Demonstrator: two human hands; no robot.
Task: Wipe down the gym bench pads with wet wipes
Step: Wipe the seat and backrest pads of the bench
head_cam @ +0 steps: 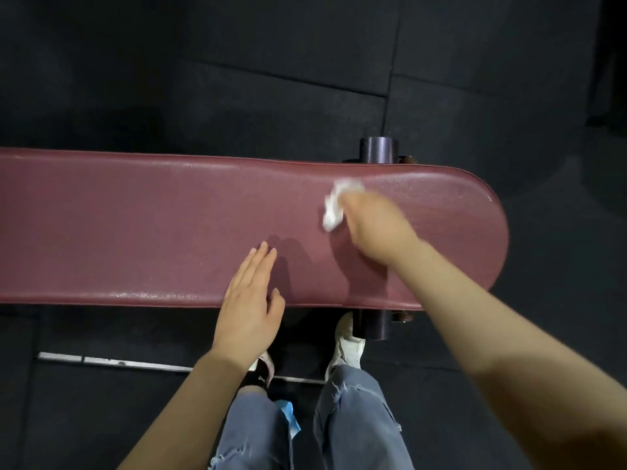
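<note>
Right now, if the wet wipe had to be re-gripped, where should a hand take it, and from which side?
Take the wet wipe at its crumpled free bunch, which sticks out beyond the right hand, coming from above. It lies low on the flat bench pad, so a top pinch probably suits best.

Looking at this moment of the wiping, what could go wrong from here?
1. The wipe is bunched up in the right hand, so it touches only a small patch of the bench pad; spots may be missed.
2. The long part of the pad on the left looks dry, while the rounded end shines wet; it could be forgotten.
3. The left hand rests flat on the pad's near edge and may put dirt back on it.
</note>
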